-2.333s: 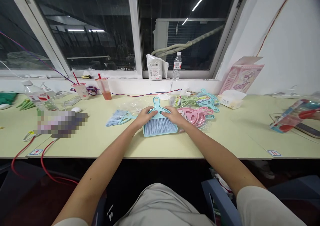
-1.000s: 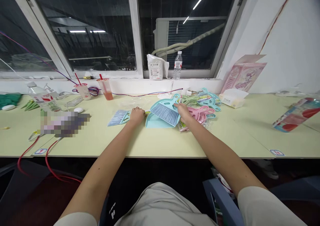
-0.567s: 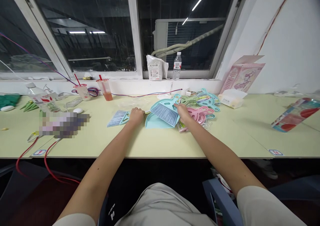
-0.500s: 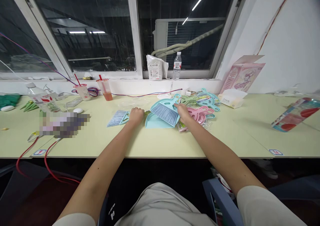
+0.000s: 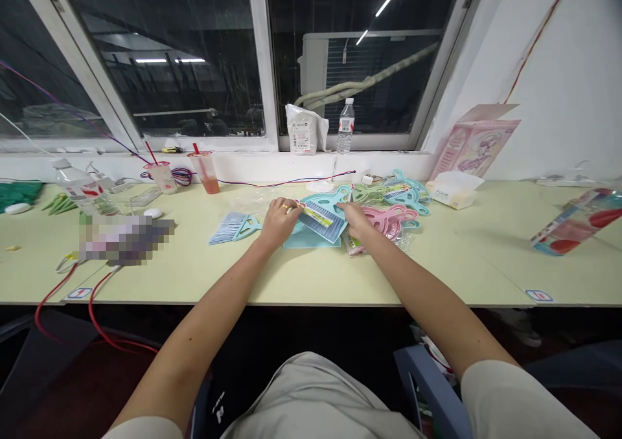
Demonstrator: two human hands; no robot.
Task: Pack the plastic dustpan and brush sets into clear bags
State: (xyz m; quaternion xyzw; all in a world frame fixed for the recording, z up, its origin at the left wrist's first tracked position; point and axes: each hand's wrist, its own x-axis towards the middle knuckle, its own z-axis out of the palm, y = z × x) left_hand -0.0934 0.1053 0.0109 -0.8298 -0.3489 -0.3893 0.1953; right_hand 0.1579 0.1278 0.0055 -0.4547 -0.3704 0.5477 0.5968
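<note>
My right hand (image 5: 356, 220) is closed around the handle end of a light blue hand brush (image 5: 331, 230), whose grey-blue bristles face me. Between the thumb and fingers of my left hand (image 5: 280, 222) is a narrow yellow-green and white label card (image 5: 317, 214), lying across those bristles. A light blue dustpan (image 5: 311, 241) sits under the brush, partly covered by it. Left of my left hand, a second blue hand brush (image 5: 233, 227) lies flat on the table. Pink brush-and-dustpan pieces (image 5: 391, 217) in clear plastic lie just beyond my right hand.
On the table (image 5: 301, 280), more blue sets (image 5: 408, 196) and green ones (image 5: 367, 194) are piled at the back right. A tissue pack (image 5: 454, 193) is beside them. Two drink cups (image 5: 207, 175) and a water bottle (image 5: 85, 190) stand at the left. Red cables (image 5: 97, 326) hang over the front edge.
My left hand has moved right and up from beside the second brush, bringing the label card over the bristles. My right hand keeps its hold on the brush.
</note>
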